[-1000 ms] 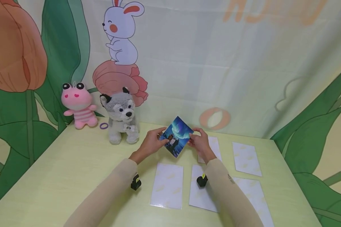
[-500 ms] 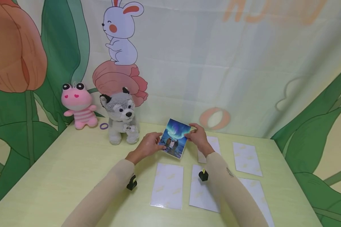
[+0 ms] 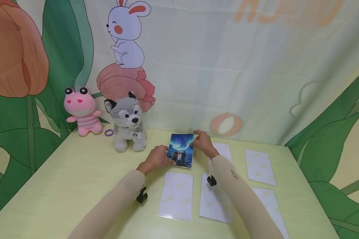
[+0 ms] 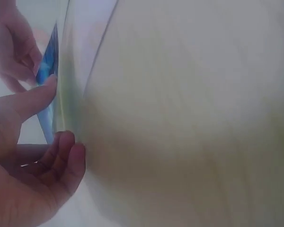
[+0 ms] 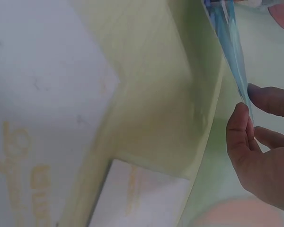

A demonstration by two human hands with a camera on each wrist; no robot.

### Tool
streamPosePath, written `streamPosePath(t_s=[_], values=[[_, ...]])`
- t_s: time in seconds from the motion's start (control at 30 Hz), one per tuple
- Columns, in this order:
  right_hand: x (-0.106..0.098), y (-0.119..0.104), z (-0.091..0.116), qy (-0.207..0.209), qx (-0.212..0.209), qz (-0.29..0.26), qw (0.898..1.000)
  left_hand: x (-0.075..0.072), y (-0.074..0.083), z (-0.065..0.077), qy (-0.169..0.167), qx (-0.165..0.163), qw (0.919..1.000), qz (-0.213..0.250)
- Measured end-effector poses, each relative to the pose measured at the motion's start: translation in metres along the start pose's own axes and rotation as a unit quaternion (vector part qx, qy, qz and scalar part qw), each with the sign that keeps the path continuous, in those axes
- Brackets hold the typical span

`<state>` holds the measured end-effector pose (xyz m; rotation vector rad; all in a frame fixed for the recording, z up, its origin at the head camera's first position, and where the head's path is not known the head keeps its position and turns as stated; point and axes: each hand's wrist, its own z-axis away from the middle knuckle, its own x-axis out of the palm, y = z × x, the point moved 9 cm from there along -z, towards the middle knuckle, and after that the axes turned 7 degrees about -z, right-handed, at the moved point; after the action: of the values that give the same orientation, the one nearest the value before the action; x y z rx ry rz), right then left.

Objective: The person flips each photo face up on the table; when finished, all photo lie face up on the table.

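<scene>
A glossy photo print (image 3: 180, 149) with a blue-green aurora sky and several small figures is held picture side up between both hands. On its left edge my left hand (image 3: 158, 157) pinches it near the lower corner, thumb on top. My right hand (image 3: 201, 143) pinches the right edge near the upper corner. The right wrist view shows the print (image 5: 232, 56) edge-on, with thumb and fingertips on its corner. In the left wrist view the left hand (image 4: 33, 156) has its thumb over the picture and its fingers beneath.
Several white cards with faint yellow lettering lie on the table, among them a near-left card (image 3: 176, 196), a middle card (image 3: 213, 202) and a far-right card (image 3: 260, 167). A grey husky plush (image 3: 127, 122), a pink frog plush (image 3: 83, 113) and a purple ring (image 3: 109, 132) stand back left.
The photo print has turned from a diamond stance to nearly upright and moved slightly left and down. Both hands have kept hold of it; the right hand has shifted left.
</scene>
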<state>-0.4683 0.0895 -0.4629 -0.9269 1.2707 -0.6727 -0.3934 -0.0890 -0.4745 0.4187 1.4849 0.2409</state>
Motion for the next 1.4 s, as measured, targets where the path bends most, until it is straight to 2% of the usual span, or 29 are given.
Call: streamPosePath(t_s=[0.13, 0.43, 0.73, 0.93, 1.27, 1.4], values=[[0.006, 0.004, -0.004, -0.009, 0.010, 0.014, 1.000, 0.005, 0.000, 0.000, -0.007, -0.016, 0.9998, -0.002], [0.013, 0.027, -0.012, -0.013, 0.034, 0.044, 0.998, 0.017, 0.007, 0.000, -0.026, -0.013, 0.9996, -0.004], [0.012, 0.021, -0.009, -0.004, 0.034, 0.121, 0.992, 0.018, 0.015, -0.001, -0.035, -0.031, 0.9989, -0.011], [0.012, 0.016, -0.007, -0.005, 0.035, 0.145, 0.989, 0.015, 0.019, -0.004, -0.037, -0.022, 0.9988, -0.024], [0.013, 0.016, -0.007, -0.009, 0.035, 0.172, 0.984, 0.015, 0.016, -0.005, -0.037, -0.012, 0.9978, -0.053], [0.010, 0.015, -0.006, -0.011, 0.015, 0.185, 0.983, 0.014, 0.016, -0.002, -0.035, -0.016, 0.9974, -0.062]])
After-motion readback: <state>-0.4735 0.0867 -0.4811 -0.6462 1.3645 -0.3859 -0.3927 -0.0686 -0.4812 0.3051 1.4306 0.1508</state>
